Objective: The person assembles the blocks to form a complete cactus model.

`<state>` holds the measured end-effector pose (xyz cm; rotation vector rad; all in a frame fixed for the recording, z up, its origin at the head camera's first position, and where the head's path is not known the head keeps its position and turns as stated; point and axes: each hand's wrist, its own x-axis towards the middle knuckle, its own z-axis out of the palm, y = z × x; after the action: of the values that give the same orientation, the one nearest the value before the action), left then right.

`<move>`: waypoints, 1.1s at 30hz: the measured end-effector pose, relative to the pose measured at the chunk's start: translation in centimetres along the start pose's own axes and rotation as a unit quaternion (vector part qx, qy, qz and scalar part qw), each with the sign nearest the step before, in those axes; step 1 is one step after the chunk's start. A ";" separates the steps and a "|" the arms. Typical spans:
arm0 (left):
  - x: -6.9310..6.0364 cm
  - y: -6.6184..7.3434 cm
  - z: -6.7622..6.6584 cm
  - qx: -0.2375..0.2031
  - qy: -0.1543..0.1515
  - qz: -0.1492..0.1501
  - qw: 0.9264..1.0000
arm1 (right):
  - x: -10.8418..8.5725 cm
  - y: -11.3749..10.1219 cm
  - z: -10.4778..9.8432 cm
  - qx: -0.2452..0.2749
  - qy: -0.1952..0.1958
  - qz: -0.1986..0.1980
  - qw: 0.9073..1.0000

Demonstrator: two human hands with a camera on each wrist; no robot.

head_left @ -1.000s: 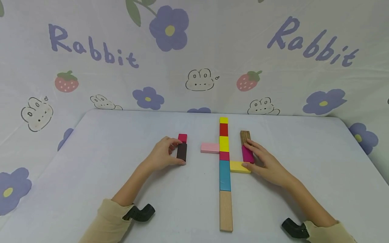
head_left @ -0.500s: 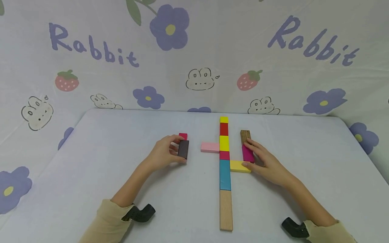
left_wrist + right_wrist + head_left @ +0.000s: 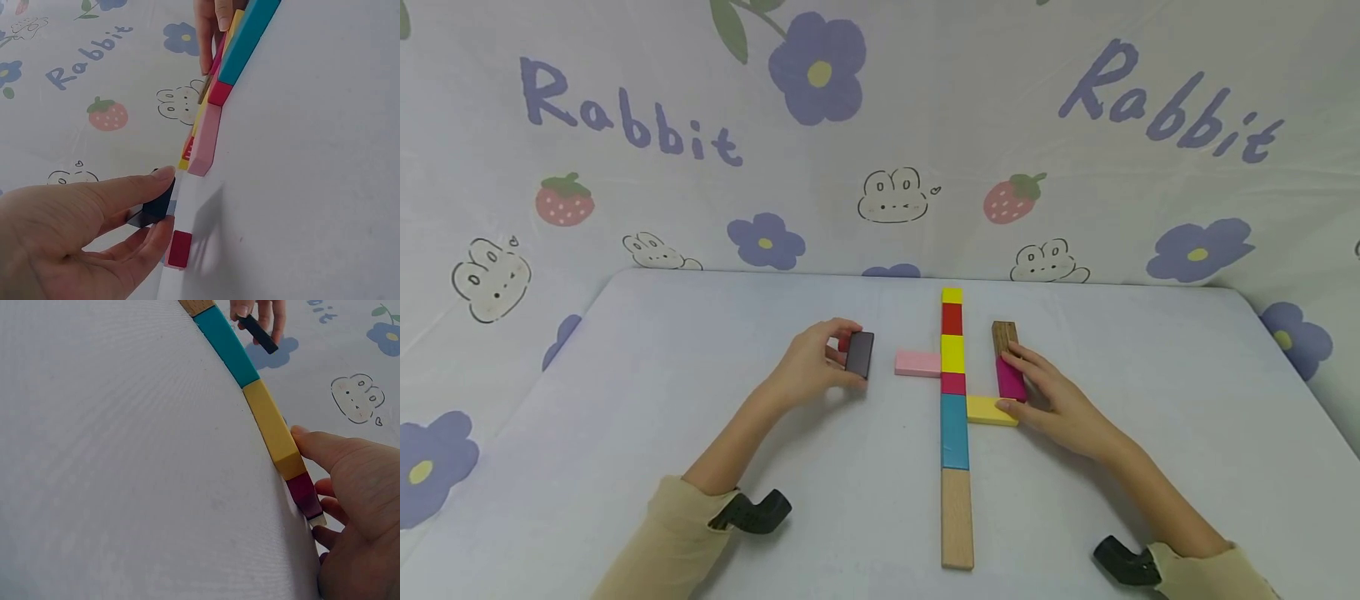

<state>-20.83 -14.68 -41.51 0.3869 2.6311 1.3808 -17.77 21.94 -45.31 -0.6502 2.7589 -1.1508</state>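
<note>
My left hand (image 3: 808, 367) pinches a dark brown block (image 3: 860, 356) between thumb and fingers. In the left wrist view the dark block is raised above the table, with a red block (image 3: 180, 250) on the table just below the fingers. My right hand (image 3: 1060, 408) rests at the blocks on the right. Its thumb touches the yellow block (image 3: 988, 411), and its fingers lie along the magenta block (image 3: 1011, 381) and the brown wood-grain block (image 3: 1003, 333) behind it. A pink block (image 3: 917, 364) juts left from the central row, between the hands.
The central row runs front to back: a light wooden block (image 3: 957, 518), a blue block (image 3: 955, 432), a small crimson block (image 3: 953, 383), a yellow block (image 3: 952, 354), a red block (image 3: 952, 319) and a small yellow block (image 3: 952, 296). A printed cloth (image 3: 895, 100) hangs behind the white table (image 3: 700, 333).
My left hand has lifted the dark brown block from beside the red block and moved it slightly right and away from me. My right hand has stayed in place.
</note>
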 end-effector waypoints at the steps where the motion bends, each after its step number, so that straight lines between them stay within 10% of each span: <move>1: 0.2 0.1 0.0 0.001 0.001 -0.002 1.000 | 0.0 0.0 0.0 0.000 0.000 0.000 1.000; 33: 6.2 2.2 1.4 0.030 -0.004 -0.022 0.999 | 0.2 -0.6 -0.6 -0.028 -0.013 0.008 0.999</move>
<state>-26.04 -10.55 -40.51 0.3381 2.6617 1.2870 -17.86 21.83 -44.45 -0.6420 2.7790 -1.0580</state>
